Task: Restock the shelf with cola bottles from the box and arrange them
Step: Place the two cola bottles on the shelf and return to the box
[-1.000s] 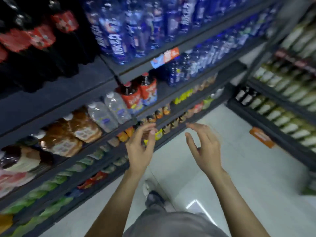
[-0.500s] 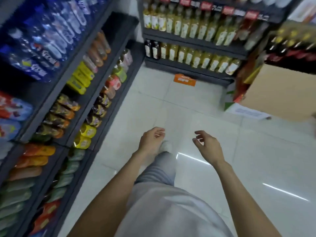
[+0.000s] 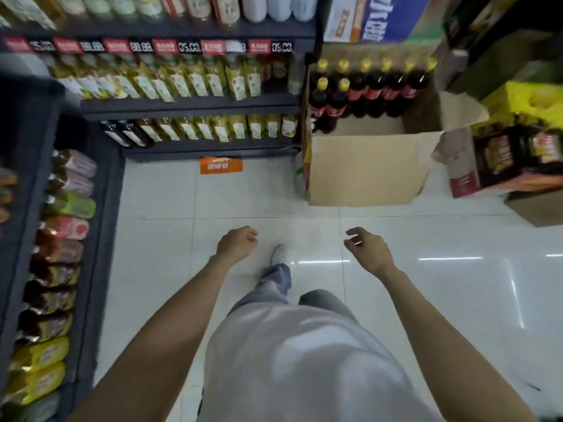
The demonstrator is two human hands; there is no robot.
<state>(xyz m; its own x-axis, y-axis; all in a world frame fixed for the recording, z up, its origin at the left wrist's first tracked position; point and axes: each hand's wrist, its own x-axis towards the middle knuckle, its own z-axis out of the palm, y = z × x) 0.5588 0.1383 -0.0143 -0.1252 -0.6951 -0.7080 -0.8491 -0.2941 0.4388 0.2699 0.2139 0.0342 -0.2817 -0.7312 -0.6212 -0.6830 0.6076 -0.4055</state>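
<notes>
An open cardboard box (image 3: 365, 169) stands on the floor ahead and to the right. Several cola bottles (image 3: 370, 88) with yellow caps and red labels stand upright along its far side; the near part of the box shows bare bottom. My left hand (image 3: 237, 243) hangs in front of me with loosely curled fingers and holds nothing. My right hand (image 3: 367, 249) is also empty, its fingers relaxed and slightly bent. Both hands are well short of the box, over the white tiled floor.
A dark shelf (image 3: 189, 102) of yellow-labelled bottles runs along the back. Another shelf (image 3: 100, 208) with assorted drinks lines the left. An orange floor sticker (image 3: 221, 165) lies near the back shelf. More cartons (image 3: 515, 159) crowd the right. My foot (image 3: 280, 254) steps forward.
The view has swung from the left shelves toward the box, which now sits straight ahead and closer. Both hands dropped from shelf height and stay empty.
</notes>
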